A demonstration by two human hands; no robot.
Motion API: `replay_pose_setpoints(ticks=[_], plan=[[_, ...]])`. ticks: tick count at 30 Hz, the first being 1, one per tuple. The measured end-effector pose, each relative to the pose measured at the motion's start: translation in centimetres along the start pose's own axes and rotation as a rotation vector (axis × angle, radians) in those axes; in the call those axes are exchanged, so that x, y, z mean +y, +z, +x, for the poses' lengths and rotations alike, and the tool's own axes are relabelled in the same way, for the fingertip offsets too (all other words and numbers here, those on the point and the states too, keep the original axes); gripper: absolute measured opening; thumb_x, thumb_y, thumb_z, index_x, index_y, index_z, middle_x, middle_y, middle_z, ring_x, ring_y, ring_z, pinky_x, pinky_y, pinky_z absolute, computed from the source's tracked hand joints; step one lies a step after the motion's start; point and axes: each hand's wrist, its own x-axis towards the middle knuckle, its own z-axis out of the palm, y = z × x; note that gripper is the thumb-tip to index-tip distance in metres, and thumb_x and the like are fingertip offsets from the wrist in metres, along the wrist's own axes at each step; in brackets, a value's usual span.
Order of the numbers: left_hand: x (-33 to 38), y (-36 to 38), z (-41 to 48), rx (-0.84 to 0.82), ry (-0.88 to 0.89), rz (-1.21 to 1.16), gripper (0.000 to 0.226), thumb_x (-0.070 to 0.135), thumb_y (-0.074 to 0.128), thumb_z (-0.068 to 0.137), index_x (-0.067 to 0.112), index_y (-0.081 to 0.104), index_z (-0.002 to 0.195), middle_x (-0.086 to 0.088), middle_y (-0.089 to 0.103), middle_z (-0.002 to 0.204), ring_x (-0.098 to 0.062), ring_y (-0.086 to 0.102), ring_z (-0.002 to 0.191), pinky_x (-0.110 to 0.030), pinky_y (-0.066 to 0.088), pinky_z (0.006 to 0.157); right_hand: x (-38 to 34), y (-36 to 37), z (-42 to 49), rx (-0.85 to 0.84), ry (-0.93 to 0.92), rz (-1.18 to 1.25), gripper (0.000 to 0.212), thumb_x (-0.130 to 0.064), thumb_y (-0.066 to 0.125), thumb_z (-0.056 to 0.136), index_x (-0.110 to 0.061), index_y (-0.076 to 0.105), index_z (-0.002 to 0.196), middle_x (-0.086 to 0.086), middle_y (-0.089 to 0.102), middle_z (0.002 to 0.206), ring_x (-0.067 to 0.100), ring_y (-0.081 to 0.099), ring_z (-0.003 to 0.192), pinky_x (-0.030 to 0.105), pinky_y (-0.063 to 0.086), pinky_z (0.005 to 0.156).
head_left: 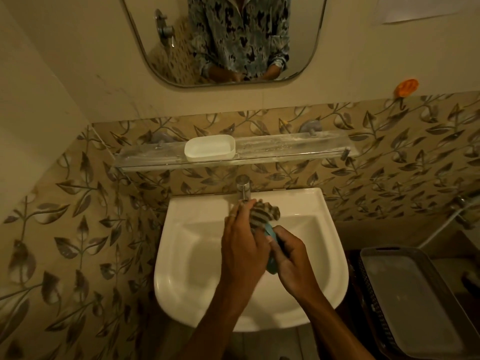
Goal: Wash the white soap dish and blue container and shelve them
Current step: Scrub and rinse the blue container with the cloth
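Above sink (181, 294), cloth (265, 213) and right hand (291, 258) obscure the blue container (272, 266).

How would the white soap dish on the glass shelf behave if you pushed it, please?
The white soap dish looks like rigid plastic, so probably light. Its low, broad shape on the smooth glass shelf suggests sliding, not rolling or tipping.

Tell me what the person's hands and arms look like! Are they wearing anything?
Both hands are bare, no gloves: the left hand has a pale ring on one finger, the right hand shows none. The forearms are bare too, no watch. The mirror shows a blue-and-white shirt with dark blotches, its sleeves ending above the wrists.
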Motion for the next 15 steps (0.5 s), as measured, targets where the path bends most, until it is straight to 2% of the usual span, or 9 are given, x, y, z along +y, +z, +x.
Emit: replay_pose_setpoints(ticks=[2, 3, 5, 6, 8, 10, 11, 13, 15], plan=[[-0.4, -0.6, 2.3, -0.025, -0.198, -0.037, 0.027, 0.023, 0.046, 0.094, 0.020, 0.054, 0.119, -0.002, 0.061, 0.118, -0.015, 0.057, 0.102, -0.021, 0.045, 0.076, 0.2, -0.2, -0.3, -0.009, -0.010, -0.078, 0.013, -0.025, 0.050, 0.093, -0.028, 0.062, 0.090, -0.016, 0.067, 0.086, 0.005, 0.064, 0.084, 0.013, 0.050, 0.068], [-0.7, -0.9, 3.4, -0.063, -0.300, -0.082, 0.022, 0.023, 0.045, 0.095, 0.017, 0.057, 0.113, -0.006, 0.064, 0.113, -0.016, 0.058, 0.094, -0.023, 0.044, 0.071, 0.3, -0.2, -0.4, -0.006, -0.020, -0.109, 0.012, -0.027, 0.051, 0.092, -0.027, 0.061, 0.087, -0.013, 0.066, 0.083, 0.005, 0.063, 0.081, 0.013, 0.049, 0.066], [-1.1, -1.4, 4.5, -0.146, -0.395, -0.157, 0.023, 0.024, 0.044, 0.096, 0.015, 0.060, 0.110, -0.010, 0.066, 0.111, -0.020, 0.059, 0.091, -0.031, 0.048, 0.076, 0.5, -0.4, -0.4, 0.000, -0.051, -0.172, 0.014, -0.029, 0.052, 0.092, -0.019, 0.062, 0.088, -0.008, 0.065, 0.083, 0.008, 0.063, 0.080, 0.017, 0.049, 0.064], [-1.2, -1.5, 4.3, -0.174, -0.384, -0.162, 0.024, 0.025, 0.044, 0.097, 0.016, 0.059, 0.113, -0.010, 0.066, 0.113, -0.019, 0.061, 0.091, -0.033, 0.051, 0.079, 0.7, -0.4, -0.4, 0.003, -0.052, -0.189, 0.016, -0.029, 0.052, 0.092, -0.017, 0.063, 0.089, -0.005, 0.065, 0.084, 0.009, 0.063, 0.081, 0.019, 0.050, 0.064], [-1.1, -1.0, 2.4, -0.180, -0.264, -0.135, 0.027, 0.028, 0.043, 0.097, 0.024, 0.053, 0.122, -0.004, 0.062, 0.121, -0.011, 0.060, 0.095, -0.023, 0.050, 0.074, 1.1, -0.5, -0.2, 0.029, -0.017, -0.205, 0.017, -0.031, 0.052, 0.096, -0.020, 0.063, 0.091, -0.001, 0.067, 0.088, 0.010, 0.063, 0.086, 0.025, 0.053, 0.072], [-1.2, 0.2, -0.7, -0.167, -0.113, -0.136, 0.039, 0.028, 0.044, 0.096, 0.035, 0.041, 0.134, 0.004, 0.052, 0.135, -0.007, 0.054, 0.113, -0.017, 0.047, 0.085, 1.5, -0.6, -0.2, 0.050, 0.027, -0.231, 0.021, -0.030, 0.050, 0.097, -0.018, 0.066, 0.101, 0.003, 0.069, 0.096, 0.020, 0.063, 0.093, 0.041, 0.054, 0.082], [-1.2, 0.7, -2.3, -0.154, -0.050, -0.139, 0.044, 0.027, 0.044, 0.096, 0.040, 0.036, 0.137, 0.007, 0.045, 0.142, -0.007, 0.048, 0.124, -0.020, 0.046, 0.095, 1.5, -0.5, -0.3, 0.059, 0.016, -0.214, 0.021, -0.024, 0.048, 0.098, -0.014, 0.066, 0.103, 0.005, 0.070, 0.096, 0.024, 0.065, 0.090, 0.047, 0.054, 0.080], [-1.1, 1.3, -4.4, -0.113, 0.044, -0.092, 0.051, 0.026, 0.041, 0.095, 0.043, 0.028, 0.141, 0.009, 0.032, 0.152, -0.006, 0.029, 0.140, -0.025, 0.033, 0.111, 1.3, -0.5, -0.4, 0.069, -0.036, -0.165, 0.020, -0.010, 0.048, 0.096, -0.012, 0.068, 0.101, 0.007, 0.071, 0.087, 0.026, 0.066, 0.076, 0.049, 0.054, 0.070], [-1.3, 1.4, -4.0, -0.084, 0.026, -0.097, 0.054, 0.020, 0.043, 0.093, 0.041, 0.030, 0.141, 0.007, 0.034, 0.151, -0.008, 0.032, 0.139, -0.029, 0.034, 0.113, 1.4, -0.5, -0.4, 0.034, -0.032, -0.185, 0.021, -0.012, 0.048, 0.096, -0.015, 0.068, 0.101, 0.008, 0.071, 0.087, 0.025, 0.066, 0.077, 0.048, 0.055, 0.071]])
